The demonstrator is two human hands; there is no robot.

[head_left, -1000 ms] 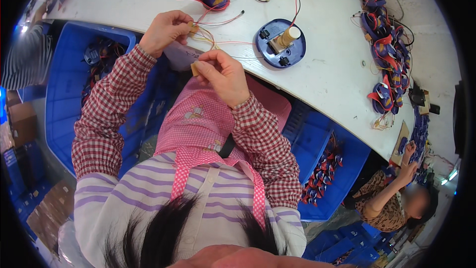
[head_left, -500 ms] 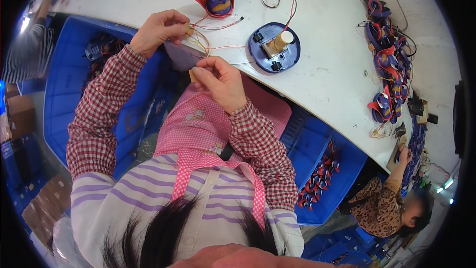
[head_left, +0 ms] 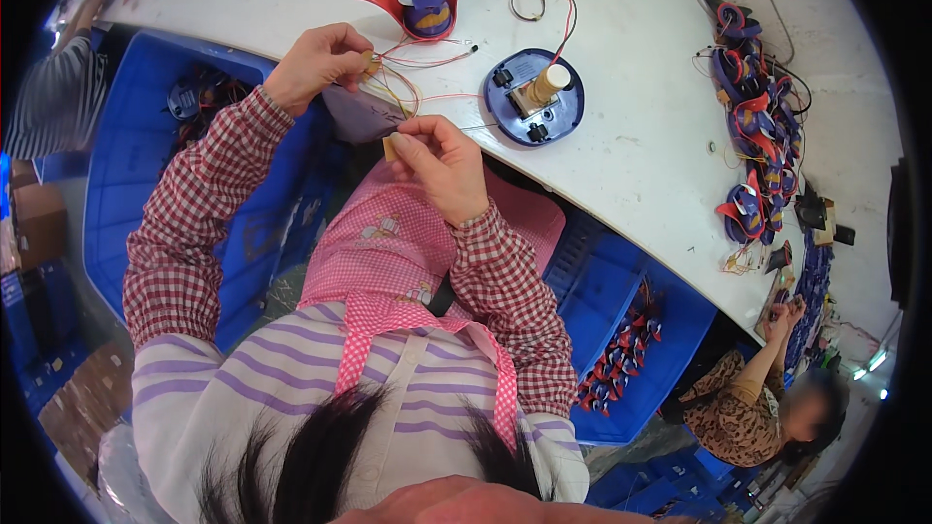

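My left hand (head_left: 325, 66) is closed at the table's near edge. Thumb and fingers pinch a small tan piece (head_left: 371, 62) where several thin wires (head_left: 413, 87) gather. My right hand (head_left: 445, 170) is also closed, lower and to the right, pinching a small flat tan square (head_left: 390, 148) over my lap. Past the left hand stands a purple toy head (head_left: 427, 2) with silver horns and a red collar, wires by its base. To the right lies an upturned purple toy base (head_left: 536, 124) with a white cylinder on it. A thin red wire runs from it toward my hands.
A blue bin (head_left: 126, 175) with toy parts stands at left. Another blue bin (head_left: 621, 417) under the table holds red and purple parts. Along the far right edge lies a row of toy heads (head_left: 762, 126). A co-worker (head_left: 743, 408) sits at right.
My right hand has moved slightly right with the tan square, which now shows more. My left hand stays nearly in place. The co-worker's hands have come together.
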